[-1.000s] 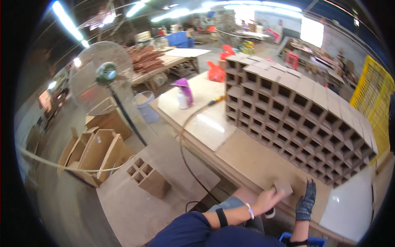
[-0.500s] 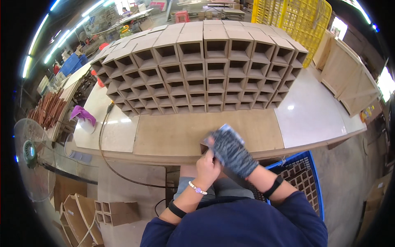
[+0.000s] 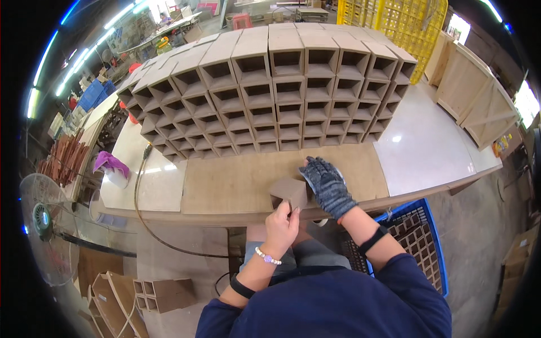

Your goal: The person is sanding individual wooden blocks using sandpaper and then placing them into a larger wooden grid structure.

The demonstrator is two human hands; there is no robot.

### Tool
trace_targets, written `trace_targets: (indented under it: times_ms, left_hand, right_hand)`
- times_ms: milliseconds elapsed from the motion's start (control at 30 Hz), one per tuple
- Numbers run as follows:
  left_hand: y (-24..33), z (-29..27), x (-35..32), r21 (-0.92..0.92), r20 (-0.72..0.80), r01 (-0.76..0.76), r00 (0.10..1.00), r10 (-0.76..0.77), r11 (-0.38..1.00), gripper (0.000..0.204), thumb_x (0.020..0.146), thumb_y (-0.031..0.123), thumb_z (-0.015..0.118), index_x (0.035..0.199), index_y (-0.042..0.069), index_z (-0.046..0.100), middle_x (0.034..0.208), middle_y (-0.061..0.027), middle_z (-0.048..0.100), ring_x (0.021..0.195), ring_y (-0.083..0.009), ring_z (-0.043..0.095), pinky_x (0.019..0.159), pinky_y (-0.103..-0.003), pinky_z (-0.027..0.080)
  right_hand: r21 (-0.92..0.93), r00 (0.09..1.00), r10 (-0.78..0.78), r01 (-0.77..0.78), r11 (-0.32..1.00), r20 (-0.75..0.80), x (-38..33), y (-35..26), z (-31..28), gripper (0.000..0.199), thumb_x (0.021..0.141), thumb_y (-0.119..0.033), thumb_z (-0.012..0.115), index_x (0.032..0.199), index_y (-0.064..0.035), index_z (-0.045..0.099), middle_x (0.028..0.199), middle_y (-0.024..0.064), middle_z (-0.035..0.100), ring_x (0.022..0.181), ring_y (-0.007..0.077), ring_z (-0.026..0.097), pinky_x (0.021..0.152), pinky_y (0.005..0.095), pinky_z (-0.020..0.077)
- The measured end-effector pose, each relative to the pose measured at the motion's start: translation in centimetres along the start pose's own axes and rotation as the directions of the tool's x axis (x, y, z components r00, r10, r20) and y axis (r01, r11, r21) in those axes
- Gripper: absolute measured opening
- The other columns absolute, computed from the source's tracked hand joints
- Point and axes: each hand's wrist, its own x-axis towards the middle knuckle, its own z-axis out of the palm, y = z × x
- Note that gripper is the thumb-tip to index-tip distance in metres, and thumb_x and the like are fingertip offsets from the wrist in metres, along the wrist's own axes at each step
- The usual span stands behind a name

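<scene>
A light brown, square open-ended box (image 3: 292, 187) lies at the front edge of the workbench, one opening facing me. My left hand (image 3: 283, 224), bare and with a beaded bracelet at the wrist, pinches the near rim of this box. Just right of it is my right hand (image 3: 328, 186), in a dark grey knitted glove with fingers bent together. What the glove closes on, if anything, is hidden. Behind both hands rises a wide stack of similar square boxes (image 3: 276, 107), several rows high, openings toward me.
The bench (image 3: 225, 183) has a brown board between white panels. A purple cloth on a white container (image 3: 115, 172) and a hose (image 3: 137, 191) lie left. A blue crate (image 3: 431, 248) of boxes stands below right, a fan (image 3: 42, 219) at left, wooden crates (image 3: 476, 98) at right.
My right hand has moved from across the box to its right side, turning so the glove's back shows. The box is now more visible; my left hand stays at its rim. The view has shifted slightly.
</scene>
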Motion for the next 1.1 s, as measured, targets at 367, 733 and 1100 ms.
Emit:
trace_targets:
  times_ms: [367, 733, 1100]
  left_hand:
    - [-2.0, 0.4, -0.7, -0.385, -0.031, 0.105, 0.991, -0.127, 0.917, 0.011, 0.079, 0.006, 0.057, 0.088, -0.001, 0.054, 0.074, -0.0102, 0.063, 0.066, -0.0178, 0.061, 0.06, -0.027, 0.045]
    - [-1.0, -2.8, 2.1, -0.851, 0.181, 0.445, 0.749, -0.637, 0.281, 0.029, 0.086, 0.031, 0.055, 0.079, 0.002, 0.059, 0.071, -0.0009, 0.058, 0.067, -0.0078, 0.052, 0.06, -0.021, 0.041]
    - [-0.4, -2.7, 2.4, -0.799, 0.219, 0.536, 0.681, -0.698, 0.273, 0.028, 0.083, 0.027, 0.059, 0.078, -0.001, 0.057, 0.074, -0.0058, 0.059, 0.063, -0.0122, 0.056, 0.056, -0.024, 0.045]
  right_hand:
    - [-0.045, 0.895, 0.191, -0.188, 0.981, 0.403, 0.3, 1.3, -1.0, 0.035, 0.078, -0.01, 0.049, 0.112, -0.0037, 0.052, 0.107, 0.0171, 0.055, 0.104, 0.0313, 0.049, 0.094, 0.0406, 0.0344]
    - [0.22, 0.881, -0.473, 0.458, 0.861, 0.013, -2.0, -4.4, -5.5, 0.03, 0.081, -0.019, 0.051, 0.11, -0.0176, 0.054, 0.112, 0.0076, 0.054, 0.108, 0.0275, 0.048, 0.095, 0.0423, 0.034]
    - [0.153, 0.856, -0.515, 0.504, 0.85, 0.04, -2.4, -5.2, -6.0, 0.036, 0.08, -0.016, 0.05, 0.115, -0.0126, 0.051, 0.121, 0.0102, 0.048, 0.116, 0.0282, 0.043, 0.102, 0.0424, 0.0272]
